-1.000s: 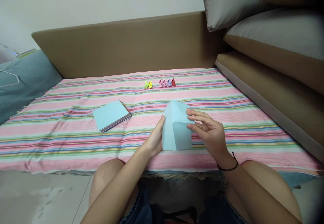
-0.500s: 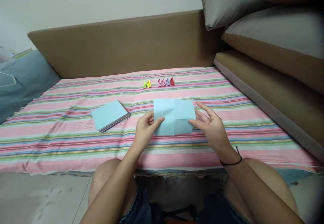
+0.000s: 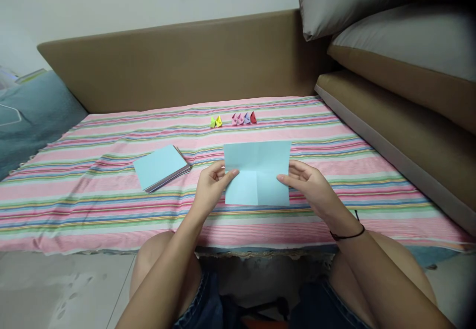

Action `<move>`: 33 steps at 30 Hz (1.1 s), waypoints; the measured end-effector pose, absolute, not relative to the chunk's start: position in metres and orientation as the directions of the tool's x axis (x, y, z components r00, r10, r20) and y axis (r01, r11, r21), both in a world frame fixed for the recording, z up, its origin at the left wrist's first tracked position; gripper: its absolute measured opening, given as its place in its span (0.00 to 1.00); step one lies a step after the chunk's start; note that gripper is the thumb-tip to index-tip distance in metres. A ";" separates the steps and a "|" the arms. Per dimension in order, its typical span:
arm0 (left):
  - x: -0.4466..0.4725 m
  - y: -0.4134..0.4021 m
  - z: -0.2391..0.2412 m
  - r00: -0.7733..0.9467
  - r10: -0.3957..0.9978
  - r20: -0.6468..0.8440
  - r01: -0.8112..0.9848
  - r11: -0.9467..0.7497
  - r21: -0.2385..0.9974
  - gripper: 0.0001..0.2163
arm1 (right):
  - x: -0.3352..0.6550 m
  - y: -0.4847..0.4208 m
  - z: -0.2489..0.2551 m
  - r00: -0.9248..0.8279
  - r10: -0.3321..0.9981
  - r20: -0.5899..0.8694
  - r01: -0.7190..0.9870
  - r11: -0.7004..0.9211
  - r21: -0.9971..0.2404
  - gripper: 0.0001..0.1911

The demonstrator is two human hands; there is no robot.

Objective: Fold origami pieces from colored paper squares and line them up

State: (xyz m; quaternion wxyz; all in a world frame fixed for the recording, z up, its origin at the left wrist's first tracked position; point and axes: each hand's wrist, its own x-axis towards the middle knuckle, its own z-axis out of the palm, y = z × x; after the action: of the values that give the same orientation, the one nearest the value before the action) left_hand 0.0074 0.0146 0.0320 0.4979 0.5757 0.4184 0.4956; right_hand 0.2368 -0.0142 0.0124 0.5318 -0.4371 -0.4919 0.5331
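A light blue sheet of paper (image 3: 258, 185) with crossing fold creases is held up in front of me. My left hand (image 3: 212, 185) pinches its left edge, thumb on the near face and fingers behind. At the opposite edge, my right hand (image 3: 307, 182) grips the sheet the same way. To the left lies a stack of paper (image 3: 160, 166) with a light blue sheet on top. Beyond the held sheet stand small folded paper pieces: a yellow one (image 3: 218, 121), a green one (image 3: 212, 122), pink ones (image 3: 237, 119), a purple one (image 3: 247, 118) and a red one (image 3: 253, 117).
A striped pink cloth (image 3: 111, 205) covers the seat under everything. Behind it runs a brown backrest (image 3: 178, 66). Stacked cushions (image 3: 401, 96) rise at the right, and a blue-grey cushion (image 3: 37, 115) lies at the far left.
The sheet has been spread flatter and wider between my hands. My right hand has closed its fingers behind the right edge, where they were spread before.
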 end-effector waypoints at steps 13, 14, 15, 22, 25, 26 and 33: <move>-0.009 0.013 0.039 0.261 0.930 0.260 -0.017 -0.265 0.964 0.09 | 0.244 -0.018 0.012 -0.063 0.973 0.220 0.009 0.221 -0.975 0.15; -0.009 0.013 0.039 0.264 0.922 0.282 -0.014 -0.289 0.957 0.09 | 0.244 -0.018 0.013 -0.063 0.972 0.226 0.013 0.227 -0.974 0.14; -0.008 0.013 0.040 0.259 0.918 0.300 -0.016 -0.307 0.952 0.09 | 0.244 -0.018 0.013 -0.064 0.969 0.237 0.017 0.239 -0.971 0.13; 0.001 0.012 0.039 0.228 0.968 0.107 -0.003 -0.109 0.994 0.10 | 0.236 -0.016 0.016 0.007 0.982 0.187 0.030 0.186 -0.982 0.10; 0.006 0.009 0.037 0.221 0.972 0.079 -0.023 -0.076 0.997 0.12 | 0.233 -0.015 0.015 0.043 0.993 0.106 -0.038 0.107 -0.993 0.24; 0.007 0.009 0.037 0.211 0.975 0.071 -0.037 -0.065 0.997 0.15 | 0.233 -0.015 0.015 0.056 0.994 0.097 -0.060 0.101 -0.993 0.32; 0.008 0.010 0.034 0.189 0.975 0.113 0.008 -0.117 0.993 0.10 | 0.238 -0.015 0.014 0.075 0.982 0.171 0.120 0.161 -0.980 0.16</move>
State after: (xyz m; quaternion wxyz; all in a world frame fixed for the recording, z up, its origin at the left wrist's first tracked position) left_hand 0.0077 0.0103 0.0337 0.5105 0.5779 0.4254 0.4737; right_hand 0.2377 -0.0151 0.0141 0.5316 -0.5050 -0.5460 0.4053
